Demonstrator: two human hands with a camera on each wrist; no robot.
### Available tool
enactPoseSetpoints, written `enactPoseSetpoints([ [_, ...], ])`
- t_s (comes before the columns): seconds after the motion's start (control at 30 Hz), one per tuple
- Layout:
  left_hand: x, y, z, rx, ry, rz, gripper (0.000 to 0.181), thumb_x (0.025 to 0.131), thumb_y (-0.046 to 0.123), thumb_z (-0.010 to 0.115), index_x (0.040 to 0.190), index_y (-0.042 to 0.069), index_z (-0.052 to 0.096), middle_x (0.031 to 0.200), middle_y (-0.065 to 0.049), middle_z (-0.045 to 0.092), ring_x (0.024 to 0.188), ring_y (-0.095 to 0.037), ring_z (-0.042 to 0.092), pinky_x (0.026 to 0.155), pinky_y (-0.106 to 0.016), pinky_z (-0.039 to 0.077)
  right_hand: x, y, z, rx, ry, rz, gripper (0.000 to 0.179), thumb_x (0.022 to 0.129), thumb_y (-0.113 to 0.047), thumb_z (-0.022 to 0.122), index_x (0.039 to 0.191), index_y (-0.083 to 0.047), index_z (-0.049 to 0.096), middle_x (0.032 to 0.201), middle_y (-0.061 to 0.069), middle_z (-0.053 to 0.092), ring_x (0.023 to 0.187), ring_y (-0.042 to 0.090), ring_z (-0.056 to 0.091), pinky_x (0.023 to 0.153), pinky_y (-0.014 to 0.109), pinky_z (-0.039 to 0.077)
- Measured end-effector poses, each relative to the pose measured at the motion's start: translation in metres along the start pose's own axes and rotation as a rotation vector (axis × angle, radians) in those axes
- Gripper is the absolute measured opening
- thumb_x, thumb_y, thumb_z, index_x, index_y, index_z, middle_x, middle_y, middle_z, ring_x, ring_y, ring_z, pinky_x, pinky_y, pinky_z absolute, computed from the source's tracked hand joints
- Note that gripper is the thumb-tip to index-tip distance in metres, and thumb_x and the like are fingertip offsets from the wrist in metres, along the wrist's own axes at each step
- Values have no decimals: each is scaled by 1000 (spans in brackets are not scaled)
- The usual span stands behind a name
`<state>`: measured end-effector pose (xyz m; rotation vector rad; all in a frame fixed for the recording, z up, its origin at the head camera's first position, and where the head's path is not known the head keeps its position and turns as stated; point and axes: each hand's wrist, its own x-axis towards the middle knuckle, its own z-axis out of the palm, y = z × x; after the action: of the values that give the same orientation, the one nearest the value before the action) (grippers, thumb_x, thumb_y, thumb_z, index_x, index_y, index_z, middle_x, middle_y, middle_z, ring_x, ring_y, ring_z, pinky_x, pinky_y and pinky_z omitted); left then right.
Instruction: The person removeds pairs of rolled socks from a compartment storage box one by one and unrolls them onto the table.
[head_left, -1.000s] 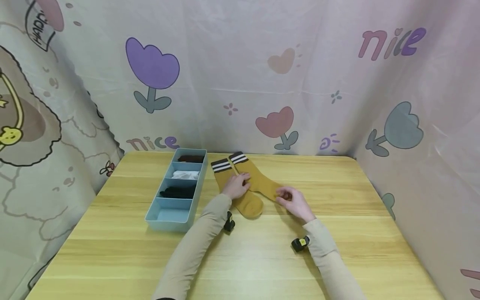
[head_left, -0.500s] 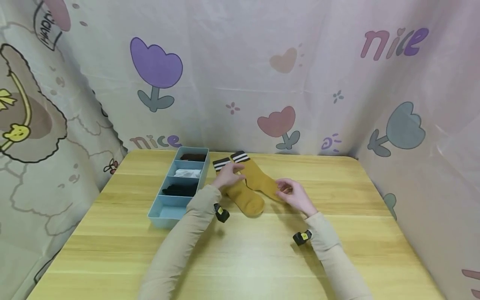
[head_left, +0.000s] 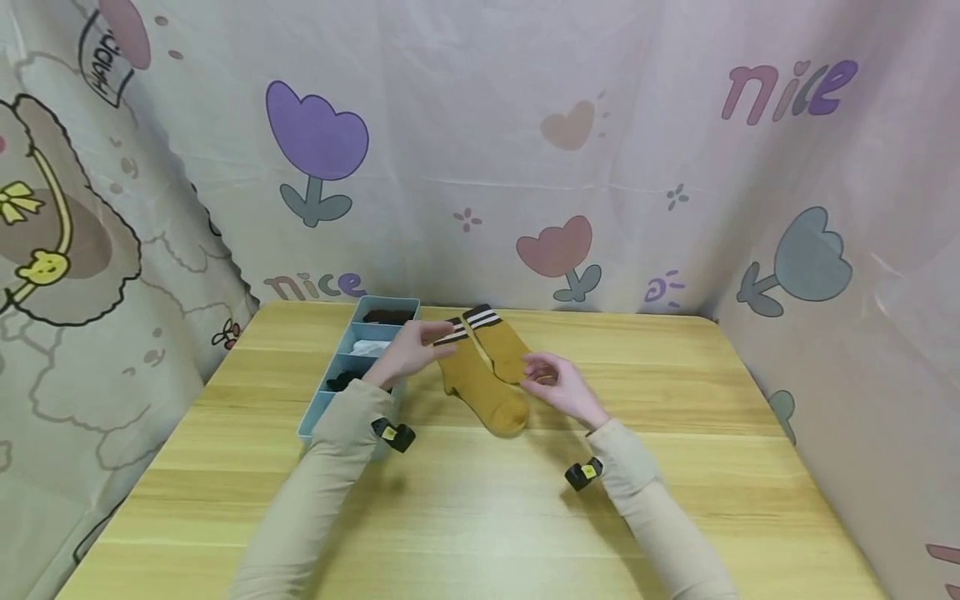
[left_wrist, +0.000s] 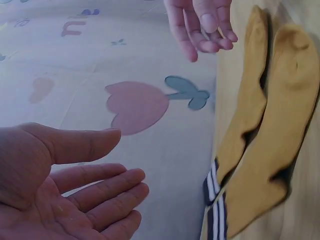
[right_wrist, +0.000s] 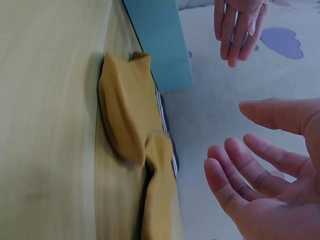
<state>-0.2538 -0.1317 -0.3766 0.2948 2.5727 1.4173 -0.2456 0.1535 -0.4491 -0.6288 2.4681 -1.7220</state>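
Two mustard socks with dark, white-striped cuffs lie flat side by side on the table; the nearer sock (head_left: 480,387) has its toe toward the front, and the farther sock (head_left: 501,343) is partly covered by my right hand in the head view. My left hand (head_left: 410,354) is raised near the box, its fingers straight and apart, holding nothing. Above the farther sock's foot hovers my right hand (head_left: 564,390), fingers loosely bent, thumb apart. Both wrist views show the palms bare, off the socks (left_wrist: 280,125).
A light blue divided box (head_left: 309,427) stands left of the socks, partly behind my left hand. It holds a dark brown item (head_left: 387,317), a white item (head_left: 369,347) and a black item (head_left: 342,381). A printed curtain (head_left: 450,150) hangs behind the wooden table (head_left: 480,517).
My left hand has lifted off the socks and moved left over the box's edge. My right hand has come off the farther sock's toe and shifted slightly left. The socks lie as before.
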Motion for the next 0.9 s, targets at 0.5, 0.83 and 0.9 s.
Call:
enactPoseSetpoints([
  [0.5,-54,-67,-78,-19,182,116,50,99,14,63,143,-5,50,144,-29,54,133,-41,53,109,-35,48,17,-24,40,80,-114,-67,50,89,3,69,134,15,51,123,40,59,114,48,62,104,51,50],
  [0.83,-94,-112,-85,-81,295,-48,59,100,27,64,149,0,45,146,-28,52,100,15,52,84,-6,45,37,-36,69,67,-182,-160,47,89,2,70,133,12,55,124,31,64,117,44,63,105,45,51],
  [0.9,-99,-118,-83,-97,312,-71,60,99,27,64,148,-1,46,146,-28,51,98,17,51,83,-6,45,40,-37,72,54,-192,-173,47,89,1,70,133,11,55,125,30,65,117,42,64,105,43,51],
])
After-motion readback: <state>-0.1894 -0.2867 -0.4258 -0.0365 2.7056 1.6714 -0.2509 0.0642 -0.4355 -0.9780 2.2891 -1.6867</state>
